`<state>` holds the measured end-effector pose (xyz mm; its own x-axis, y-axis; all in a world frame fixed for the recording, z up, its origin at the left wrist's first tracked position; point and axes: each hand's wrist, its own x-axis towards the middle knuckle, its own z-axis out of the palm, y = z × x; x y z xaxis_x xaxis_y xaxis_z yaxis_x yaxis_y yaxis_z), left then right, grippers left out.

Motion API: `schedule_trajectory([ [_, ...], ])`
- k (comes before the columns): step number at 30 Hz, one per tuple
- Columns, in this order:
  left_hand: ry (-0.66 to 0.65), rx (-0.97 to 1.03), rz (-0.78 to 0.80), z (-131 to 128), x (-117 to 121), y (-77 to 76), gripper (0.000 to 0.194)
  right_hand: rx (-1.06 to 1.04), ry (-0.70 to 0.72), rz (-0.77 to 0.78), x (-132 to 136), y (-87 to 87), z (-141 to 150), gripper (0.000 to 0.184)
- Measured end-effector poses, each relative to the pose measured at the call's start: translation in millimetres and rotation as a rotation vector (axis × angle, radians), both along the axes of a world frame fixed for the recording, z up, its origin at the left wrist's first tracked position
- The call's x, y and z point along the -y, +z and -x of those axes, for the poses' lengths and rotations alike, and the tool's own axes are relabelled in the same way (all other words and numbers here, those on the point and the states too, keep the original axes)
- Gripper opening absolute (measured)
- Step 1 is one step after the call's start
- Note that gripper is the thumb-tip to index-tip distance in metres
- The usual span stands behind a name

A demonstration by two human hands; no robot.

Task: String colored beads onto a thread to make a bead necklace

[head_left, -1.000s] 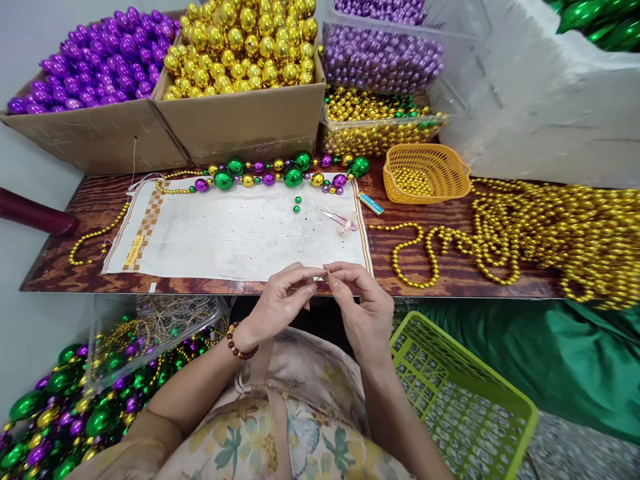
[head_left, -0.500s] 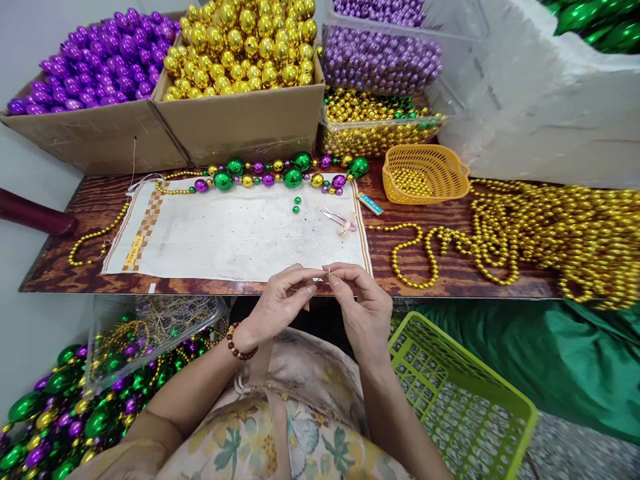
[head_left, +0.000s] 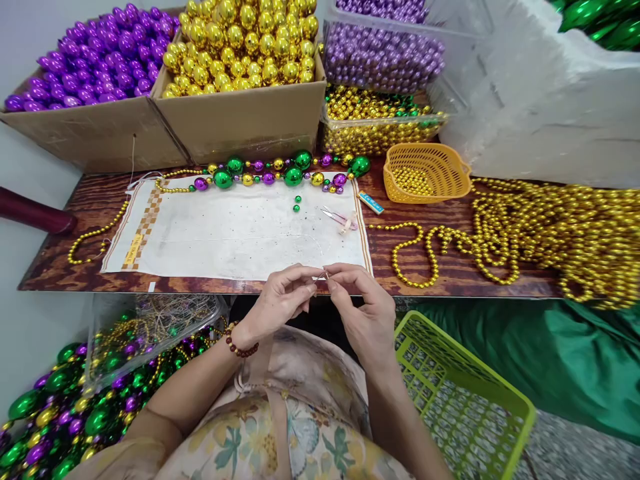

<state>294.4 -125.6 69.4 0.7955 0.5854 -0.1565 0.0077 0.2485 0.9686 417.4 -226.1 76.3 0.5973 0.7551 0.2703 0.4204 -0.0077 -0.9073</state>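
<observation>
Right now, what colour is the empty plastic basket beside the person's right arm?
Lime green plastic basket, clearest in the head view.

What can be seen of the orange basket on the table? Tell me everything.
The orange basket is a small, shallow tray of what looks like plastic, with latticed walls and rounded corners, its rim flaring outward. It stands upright on the wooden table, right of the white cloth and in front of a clear tub of gold beads. A low heap of small gold beads lies inside it. Loose gold bead strings lie close on its right. Neither hand touches it.
</observation>
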Motion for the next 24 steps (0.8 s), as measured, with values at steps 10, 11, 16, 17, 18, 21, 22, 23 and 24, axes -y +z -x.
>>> schedule_trajectory([
  [10,0.015,0.038,-0.075,-0.1,-0.5,-2.9,0.028,0.070,0.030,0.040,0.8,-0.9,-4.0,0.011],
  [11,0.014,0.039,-0.079,0.0,-0.5,-3.0,0.027,0.072,0.029,0.040,0.8,-0.8,-4.1,0.011],
  [16,0.009,0.032,-0.110,-0.1,-1.2,-2.7,0.027,0.069,0.035,0.053,1.2,-0.3,-5.0,0.011],
  [17,0.008,0.033,-0.119,-0.2,-1.4,-2.6,0.027,0.068,0.038,0.054,1.2,-0.3,-5.2,0.010],
  [18,0.006,0.034,-0.127,-0.2,-1.5,-2.5,0.026,0.066,0.040,0.055,1.2,-0.4,-5.4,0.010],
  [21,0.001,0.032,-0.149,0.0,-1.7,-2.1,0.024,0.061,0.038,0.054,1.0,-0.8,-5.6,0.011],
  [22,0.001,0.033,-0.155,0.1,-1.7,-2.0,0.024,0.061,0.037,0.052,1.0,-0.9,-5.6,0.011],
  [23,0.001,0.031,-0.159,0.2,-1.7,-1.9,0.024,0.059,0.036,0.051,1.0,-0.9,-5.5,0.011],
  [24,0.003,0.028,-0.163,0.3,-1.7,-1.8,0.024,0.057,0.036,0.051,1.1,-0.9,-5.6,0.011],
])
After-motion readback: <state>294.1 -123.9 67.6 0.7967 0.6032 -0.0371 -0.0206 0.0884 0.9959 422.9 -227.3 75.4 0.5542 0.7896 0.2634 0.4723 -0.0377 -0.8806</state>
